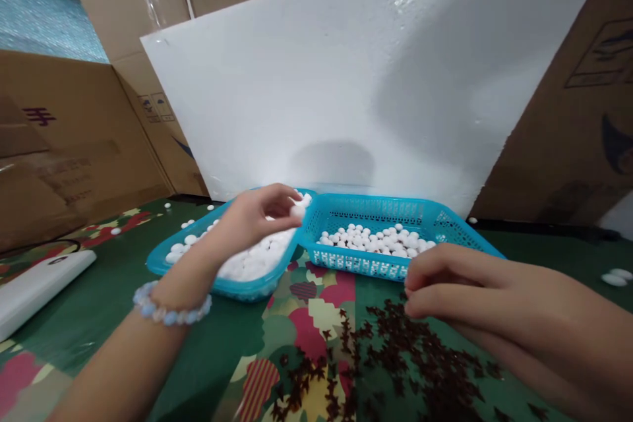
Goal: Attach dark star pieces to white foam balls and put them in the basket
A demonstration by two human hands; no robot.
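Note:
My left hand [257, 216], with a beaded bracelet [171, 306] on the wrist, reaches over the left blue basket [242, 290]. Its thumb and fingers are closed on a white foam ball [297, 211]. More white balls [257, 260] fill that basket. To the right, my right hand [499, 297] is held in a pinch above a spread of small dark brown star-shaped pieces [420, 349]. A dark speck shows at its fingertips, too small to name. Just beyond it stands the right blue basket [361, 265], with smaller white balls [380, 239] on its floor.
A white foam board [316, 92] leans behind the baskets, with cardboard boxes [64, 151] around it. A white oblong device [44, 290] lies at the left. Stray balls [616, 278] rest on the green patterned tablecloth [227, 349].

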